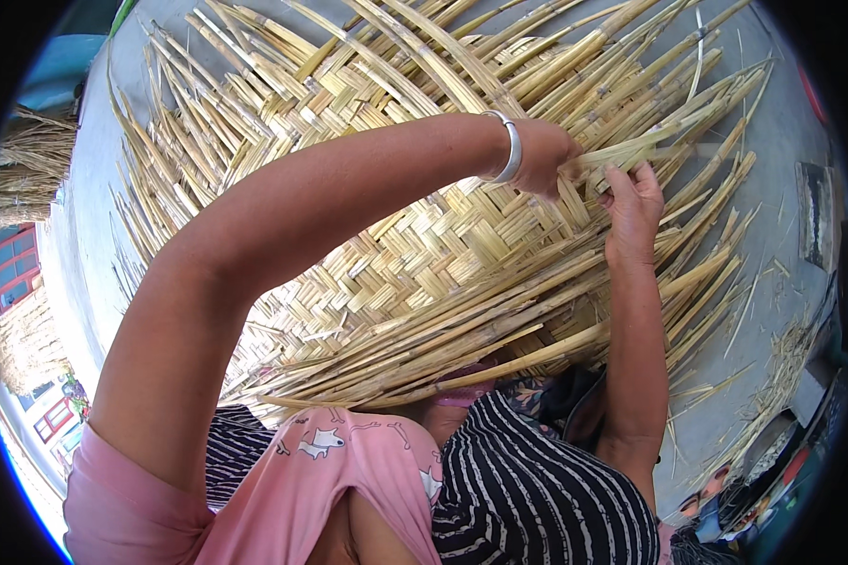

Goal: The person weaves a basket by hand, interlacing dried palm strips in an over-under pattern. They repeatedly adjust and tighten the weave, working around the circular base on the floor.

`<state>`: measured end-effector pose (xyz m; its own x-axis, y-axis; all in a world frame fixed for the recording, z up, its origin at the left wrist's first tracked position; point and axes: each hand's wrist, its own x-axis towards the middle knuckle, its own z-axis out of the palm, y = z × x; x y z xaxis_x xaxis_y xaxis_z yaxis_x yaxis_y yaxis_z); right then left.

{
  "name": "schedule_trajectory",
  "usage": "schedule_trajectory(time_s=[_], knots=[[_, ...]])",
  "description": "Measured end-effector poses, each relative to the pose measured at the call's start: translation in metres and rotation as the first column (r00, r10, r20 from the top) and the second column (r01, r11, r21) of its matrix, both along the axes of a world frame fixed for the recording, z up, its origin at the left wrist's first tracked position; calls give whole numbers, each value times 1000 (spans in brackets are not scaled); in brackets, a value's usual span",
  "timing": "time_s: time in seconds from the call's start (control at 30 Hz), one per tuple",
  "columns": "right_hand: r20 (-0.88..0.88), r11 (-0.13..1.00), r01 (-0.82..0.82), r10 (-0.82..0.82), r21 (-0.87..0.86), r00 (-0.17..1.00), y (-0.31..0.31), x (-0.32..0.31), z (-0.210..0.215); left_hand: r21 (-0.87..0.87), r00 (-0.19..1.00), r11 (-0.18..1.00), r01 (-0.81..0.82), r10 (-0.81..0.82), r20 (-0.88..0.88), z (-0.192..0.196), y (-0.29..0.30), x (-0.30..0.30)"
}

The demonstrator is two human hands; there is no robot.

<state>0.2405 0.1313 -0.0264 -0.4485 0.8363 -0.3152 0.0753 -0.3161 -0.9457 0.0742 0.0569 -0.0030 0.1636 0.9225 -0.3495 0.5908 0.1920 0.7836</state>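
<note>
Cane (628, 149), split flat and pale, is at the right part of a woven mat (443, 240). My left hand (544, 156), with a silver bangle (515, 149) behind it, curls closed around the piece; just beside, my right hand (635, 205) pinches it in bent fingers.

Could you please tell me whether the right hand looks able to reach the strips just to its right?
Probably yes: the right hand lies close beside those strips with nothing visible between, though it seems busy pinching a pale strip.
</note>
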Motion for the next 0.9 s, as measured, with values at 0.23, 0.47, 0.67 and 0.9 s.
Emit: schedule_trajectory(time_s=[0.23,0.47,0.67,0.9], knots=[[19,1000,3,-3,-13,1000,2,3,-1,-56,852,990,130,-141,-504,28,25,-21],[18,1000,-20,20,2,1000,-2,3,5,161,888,979,-123,181,-422,-15,25,-21],[-24,996,-37,39,80,999,-10,6,9,277,892,939,-203,294,-343,-41,29,-19],[-98,993,-18,29,115,995,-15,9,9,366,828,905,-218,370,-421,-52,29,-14]])
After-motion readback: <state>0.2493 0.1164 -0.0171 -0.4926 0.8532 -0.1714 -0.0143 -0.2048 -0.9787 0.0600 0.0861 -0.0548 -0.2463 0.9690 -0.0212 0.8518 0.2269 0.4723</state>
